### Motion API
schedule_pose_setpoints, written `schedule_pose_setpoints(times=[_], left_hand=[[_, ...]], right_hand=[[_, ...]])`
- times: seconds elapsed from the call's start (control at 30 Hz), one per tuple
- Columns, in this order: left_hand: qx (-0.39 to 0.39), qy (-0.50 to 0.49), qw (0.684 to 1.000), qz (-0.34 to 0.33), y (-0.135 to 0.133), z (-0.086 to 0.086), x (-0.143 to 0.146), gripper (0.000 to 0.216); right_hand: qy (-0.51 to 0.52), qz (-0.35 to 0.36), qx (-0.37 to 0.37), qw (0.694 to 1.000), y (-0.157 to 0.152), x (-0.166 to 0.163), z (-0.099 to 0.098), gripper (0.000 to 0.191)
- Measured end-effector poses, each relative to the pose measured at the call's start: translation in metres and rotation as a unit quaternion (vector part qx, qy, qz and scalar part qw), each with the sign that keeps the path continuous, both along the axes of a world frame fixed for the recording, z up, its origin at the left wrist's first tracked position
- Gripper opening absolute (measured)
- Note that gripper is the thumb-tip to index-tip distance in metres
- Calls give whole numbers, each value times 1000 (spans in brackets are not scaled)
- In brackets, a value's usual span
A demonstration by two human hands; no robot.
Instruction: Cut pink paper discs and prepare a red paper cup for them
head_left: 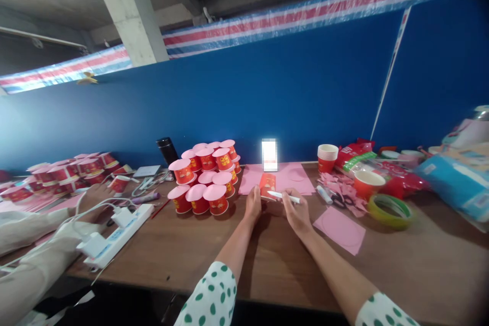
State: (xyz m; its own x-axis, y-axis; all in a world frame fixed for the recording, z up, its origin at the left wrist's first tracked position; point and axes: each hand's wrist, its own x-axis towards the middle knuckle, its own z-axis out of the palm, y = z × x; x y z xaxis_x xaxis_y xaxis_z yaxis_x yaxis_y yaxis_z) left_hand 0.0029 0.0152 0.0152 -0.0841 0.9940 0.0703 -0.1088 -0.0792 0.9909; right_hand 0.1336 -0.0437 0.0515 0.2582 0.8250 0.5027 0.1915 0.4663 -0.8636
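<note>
My left hand point(253, 206) is closed on the side of a red printed paper cup point(268, 182), which it holds over the table in front of me. In my right hand point(296, 214) is a slim white pen point(284, 196), its tip pointing left across the cup's near end. Whether the tip touches the cup I cannot tell. Behind the cup lie pink paper sheets point(250, 178). To the right of my right hand is a pink square sheet point(339, 229) with a circle marked on it.
Red cups with pink paper discs point(206, 191) are stacked on the left. A power strip point(120, 237) and a co-worker's arms point(42, 244) lie beyond. On the right are nested cups point(327, 158), scissors point(343, 200), a tape roll point(389, 211) and a blue packet point(454, 173).
</note>
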Motion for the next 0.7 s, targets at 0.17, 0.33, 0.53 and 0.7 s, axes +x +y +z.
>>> schedule_pose_setpoints(times=[0.17,0.33,0.53,0.7], left_hand=[[4,-4,1000,3,1,0,0,48],[4,-7,1000,2,0,0,0,46],[5,4,1000,-9,0,-1,0,53],[-3,5,1000,-9,2,-2,-1,53]], right_hand=[[-3,2,-5,1000,0,0,0,23],[-3,-4,-6,1000,1,1,-1,23],[-4,-4,-6,1000,2,0,-1,24],[-4,-3,-6,1000,3,1,-3,24]])
